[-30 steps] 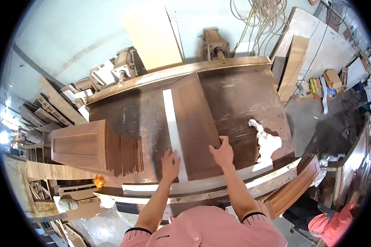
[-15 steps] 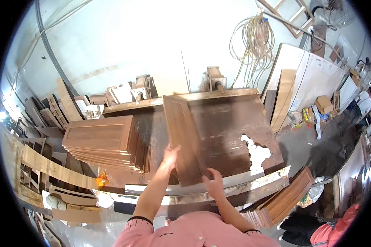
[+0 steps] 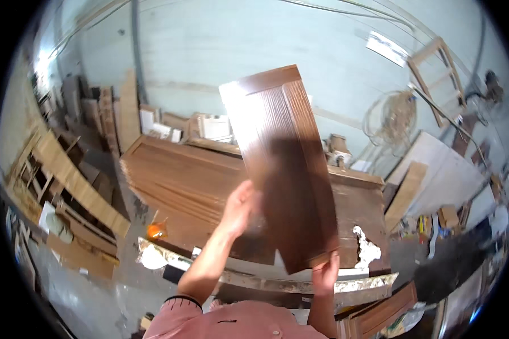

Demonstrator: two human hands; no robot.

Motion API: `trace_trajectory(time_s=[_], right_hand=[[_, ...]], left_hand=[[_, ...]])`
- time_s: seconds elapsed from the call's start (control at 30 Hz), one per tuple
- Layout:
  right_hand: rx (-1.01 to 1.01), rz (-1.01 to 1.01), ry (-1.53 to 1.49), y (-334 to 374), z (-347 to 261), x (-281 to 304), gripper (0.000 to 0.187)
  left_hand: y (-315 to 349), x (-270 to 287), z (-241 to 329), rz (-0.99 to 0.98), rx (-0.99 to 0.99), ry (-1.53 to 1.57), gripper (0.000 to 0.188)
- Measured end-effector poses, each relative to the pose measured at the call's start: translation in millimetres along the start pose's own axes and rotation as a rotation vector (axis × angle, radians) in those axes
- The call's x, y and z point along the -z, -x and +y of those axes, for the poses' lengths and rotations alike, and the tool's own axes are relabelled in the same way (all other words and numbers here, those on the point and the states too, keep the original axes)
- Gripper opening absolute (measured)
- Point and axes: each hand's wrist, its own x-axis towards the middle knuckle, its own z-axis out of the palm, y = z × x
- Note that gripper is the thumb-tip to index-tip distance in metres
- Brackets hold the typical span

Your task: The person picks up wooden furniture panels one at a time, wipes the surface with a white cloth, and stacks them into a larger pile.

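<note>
A brown wooden cabinet door [image 3: 300, 186] with a grooved centre panel is raised above the workbench, tilted, light glaring off its upper left. My left hand [image 3: 237, 209] is closed at the door's left edge, its fingertips blurred and partly hidden. My right hand [image 3: 326, 272] grips the lower right corner, fingers against the bottom edge. Left of the door, a stack of similar brown doors [image 3: 181, 169] lies on the brown workbench [image 3: 353, 206].
A torn white patch [image 3: 367, 248] lies on the bench's right side. An orange item [image 3: 156, 230] is at its front left. More brown panels [image 3: 382, 313] lean at the lower right. Boards [image 3: 407, 192] stand against the wall, where a coiled hose [image 3: 393, 116] hangs.
The door has risen off the bench, its top end tipped up and its face now catching light. My right hand has moved right with its lower corner. The view has shifted upward.
</note>
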Motion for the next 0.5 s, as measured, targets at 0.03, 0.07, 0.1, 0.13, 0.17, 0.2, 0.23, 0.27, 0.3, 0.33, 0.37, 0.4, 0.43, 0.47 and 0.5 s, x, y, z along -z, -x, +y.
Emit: trace_trajectory(time_s=[0.03, 0.07, 0.1, 0.13, 0.17, 0.2, 0.23, 0.27, 0.3, 0.33, 0.37, 0.4, 0.43, 0.47, 0.5], right_hand=[[0.015, -0.020, -0.037, -5.6, -6.8, -13.4, 0.047], [-0.028, 0.043, -0.074, -10.9, -12.1, -26.4, 0.052], [-0.075, 0.105, -0.110, -19.4, -15.3, -38.4, 0.057], [0.004, 0.069, 0.056, -31.7, -18.9, -48.5, 0.063], [0.097, 0.032, 0.218, -40.4, -20.9, -62.2, 0.070], [0.164, 0.046, 0.310, -38.9, -22.4, -104.0, 0.070], [0.158, -0.012, 0.311, -41.1, -22.7, -133.9, 0.069], [0.123, -0.085, 0.282, -48.9, -16.8, -156.6, 0.068], [0.097, -0.149, 0.254, -58.4, -11.3, -175.3, 0.066], [0.101, -0.196, 0.335, -72.6, -2.4, -190.4, 0.066], [0.107, -0.242, 0.415, -87.4, 11.7, -202.6, 0.067], [0.051, -0.133, 0.464, -100.6, 27.8, -219.1, 0.066], [-0.008, -0.027, 0.506, -112.0, 43.7, -238.6, 0.066], [-0.101, -0.065, 0.481, -114.6, 58.2, -265.0, 0.065], [-0.183, -0.089, 0.460, -118.1, 68.2, -282.4, 0.064]], left_hand=[[-0.3, 12.4, 20.4, 0.005, -0.066, 0.004, 0.034], [6.0, 26.3, 36.9, 0.020, -0.062, -0.023, 0.033], [14.0, 40.5, 48.2, 0.039, -0.060, -0.053, 0.031], [20.9, 49.8, 50.8, 0.143, -0.044, 0.058, 0.032], [24.4, 64.6, 53.0, 0.161, -0.040, 0.123, 0.035], [29.2, 77.0, 59.8, 0.257, -0.041, 0.121, 0.030], [30.4, 89.5, 67.0, 0.338, -0.036, 0.126, 0.025], [30.6, 110.8, 67.5, 0.394, -0.066, 0.149, 0.016], [27.5, 124.5, 76.9, 0.437, -0.056, 0.158, 0.023], [23.0, 144.0, 82.7, 0.497, -0.063, 0.171, 0.021], [18.6, 166.9, 83.7, 0.556, -0.067, 0.184, 0.020], [14.8, 185.6, 89.5, 0.556, -0.068, 0.196, 0.018], [12.2, 207.7, 95.0, 0.561, -0.071, 0.203, 0.018], [11.7, 236.6, 96.8, 0.525, -0.047, 0.228, 0.018], [9.5, 243.2, 107.5, 0.515, -0.017, 0.301, 0.017]])
